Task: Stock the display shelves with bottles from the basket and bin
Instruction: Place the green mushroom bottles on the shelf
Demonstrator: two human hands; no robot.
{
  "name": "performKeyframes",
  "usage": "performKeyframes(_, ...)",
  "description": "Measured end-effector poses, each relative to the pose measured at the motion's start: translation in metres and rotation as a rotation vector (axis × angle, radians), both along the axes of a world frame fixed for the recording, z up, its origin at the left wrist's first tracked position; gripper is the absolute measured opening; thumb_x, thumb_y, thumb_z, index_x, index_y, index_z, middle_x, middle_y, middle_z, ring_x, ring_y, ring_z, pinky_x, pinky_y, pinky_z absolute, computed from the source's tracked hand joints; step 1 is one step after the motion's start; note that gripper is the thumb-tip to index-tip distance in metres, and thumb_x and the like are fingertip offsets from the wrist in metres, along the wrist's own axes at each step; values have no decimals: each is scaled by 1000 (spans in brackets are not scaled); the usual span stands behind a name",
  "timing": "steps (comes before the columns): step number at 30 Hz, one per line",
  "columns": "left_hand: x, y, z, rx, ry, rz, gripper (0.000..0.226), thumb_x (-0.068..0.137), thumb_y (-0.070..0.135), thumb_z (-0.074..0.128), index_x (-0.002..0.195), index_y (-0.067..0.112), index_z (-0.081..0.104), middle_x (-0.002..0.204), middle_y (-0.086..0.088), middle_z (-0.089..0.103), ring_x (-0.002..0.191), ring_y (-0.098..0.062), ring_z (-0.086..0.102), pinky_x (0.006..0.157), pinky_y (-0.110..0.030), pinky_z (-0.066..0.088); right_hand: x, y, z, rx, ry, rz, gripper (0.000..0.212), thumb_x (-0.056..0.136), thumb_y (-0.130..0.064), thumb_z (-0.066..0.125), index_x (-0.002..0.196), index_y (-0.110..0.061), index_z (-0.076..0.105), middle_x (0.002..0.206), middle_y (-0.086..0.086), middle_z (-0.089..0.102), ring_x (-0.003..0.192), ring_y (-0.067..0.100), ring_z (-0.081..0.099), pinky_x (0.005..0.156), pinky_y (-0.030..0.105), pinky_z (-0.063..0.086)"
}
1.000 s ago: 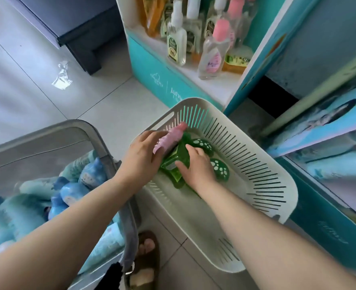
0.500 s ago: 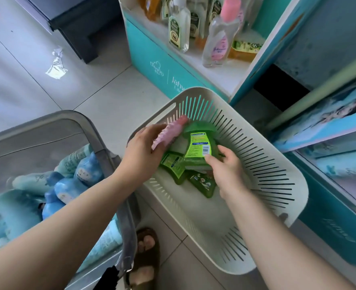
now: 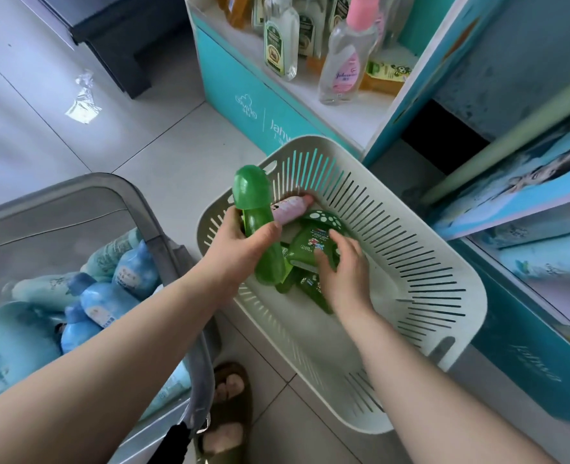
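Pale tiled floor (image 3: 163, 155) in daylight, with crumpled plastic scrap (image 3: 83, 98) near dark furniture (image 3: 126, 38).

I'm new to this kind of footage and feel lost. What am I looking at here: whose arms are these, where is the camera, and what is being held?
There is no machine here. The camera is worn on a person's head and looks down, so the two bare arms are that person's own.

The left hand grips a green bottle and, it seems, a pink bottle behind it. The right hand is closing on another green bottle with a spotted cap; more green bottles lie beneath.

These are in a pale slotted basket on the tiled floor. To the left stands a grey bin full of blue bottles. Above is a teal display shelf already holding upright bottles.
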State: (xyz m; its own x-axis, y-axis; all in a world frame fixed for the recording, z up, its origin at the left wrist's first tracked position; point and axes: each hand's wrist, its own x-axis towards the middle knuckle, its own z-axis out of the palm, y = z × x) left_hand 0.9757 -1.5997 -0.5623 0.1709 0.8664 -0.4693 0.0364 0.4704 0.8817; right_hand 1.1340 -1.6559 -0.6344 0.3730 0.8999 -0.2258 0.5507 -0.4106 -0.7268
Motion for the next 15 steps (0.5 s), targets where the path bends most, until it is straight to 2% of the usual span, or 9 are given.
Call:
performKeyframes(1,0,1,2,13,-33,11,46,75,14,74,116,8,52,87,7,69,75,-2,68,60,-15,51,4,7,-12,-162,-97,-24,55,92,-40,55,137,-10,45,136,10,48,127,25,42,103,35,35)
performKeyframes(3,-3,4,4,25,-68,36,53,61,20,77,109,15,54,84,8,71,78,-8,69,61,-17,52,7,19,-32,-359,-159,-18,64,88,-51,52,137,-10,41,139,13,45,129,29,38,103,36,32)
performKeyframes(6,-11,6,1,6,-119,65,46,62,27,71,104,21,54,86,8,72,83,-12,69,67,-27,55,3,36,-51,-417,-149,-18,63,82,-57,55,123,-9,50,125,16,56,116,33,49,97,38,39)
performKeyframes(8,-14,5,-1,-20,-136,70,49,57,33,70,103,22,56,91,4,71,88,-17,69,75,-35,57,2,46,-53,-468,-115,-75,67,75,-60,62,118,-9,52,120,14,60,111,33,54,93,38,45)
performKeyframes(11,-14,6,-1,-36,-143,83,52,57,34,69,105,19,56,100,-6,66,93,-23,66,85,-46,54,4,55,-51,-590,37,-182,79,67,-61,72,122,-8,54,124,13,60,114,32,56,94,36,47)
performKeyframes(15,-13,8,-1,-61,-155,77,53,60,29,68,109,14,55,104,-11,64,95,-25,65,88,-48,53,0,62,-50,-620,131,-268,82,66,-53,78,128,-7,51,131,14,54,120,32,51,97,36,43)
